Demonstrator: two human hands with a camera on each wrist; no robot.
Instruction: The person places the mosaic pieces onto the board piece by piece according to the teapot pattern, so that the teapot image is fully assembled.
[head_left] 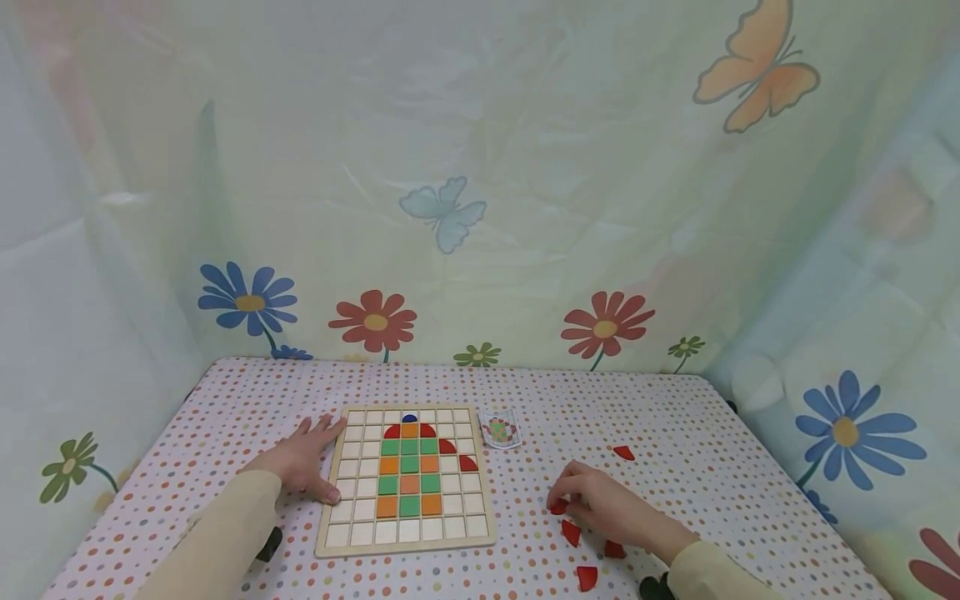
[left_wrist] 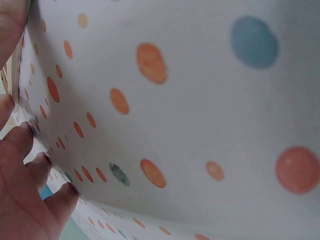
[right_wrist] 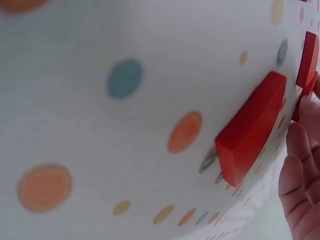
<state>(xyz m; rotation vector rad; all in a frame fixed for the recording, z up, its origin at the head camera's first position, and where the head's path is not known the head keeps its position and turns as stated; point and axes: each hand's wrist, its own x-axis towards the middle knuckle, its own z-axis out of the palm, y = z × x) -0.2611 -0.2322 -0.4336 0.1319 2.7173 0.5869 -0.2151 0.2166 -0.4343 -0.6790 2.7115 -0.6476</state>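
A wooden grid board (head_left: 408, 531) lies on the table, with green and orange squares (head_left: 409, 464) in its middle columns. Red quarter-circle pieces (head_left: 467, 463) and a blue piece (head_left: 409, 418) sit in its upper cells. My left hand (head_left: 298, 458) rests with spread fingers at the board's left edge; the left wrist view shows its fingers (left_wrist: 30, 170) against the dotted cloth. To the right of the board, my right hand (head_left: 600, 500) pinches a red quarter-circle piece (head_left: 558, 507) at the tabletop. Another red piece (right_wrist: 252, 130) lies near its fingers in the right wrist view.
A small pattern card (head_left: 499, 429) lies against the board's right side. Loose red pieces (head_left: 587, 577) are scattered around the right hand, one (head_left: 624, 452) farther back. A dotted cloth (head_left: 540, 400) covers the table, and a printed curtain (head_left: 525, 167) hangs behind it.
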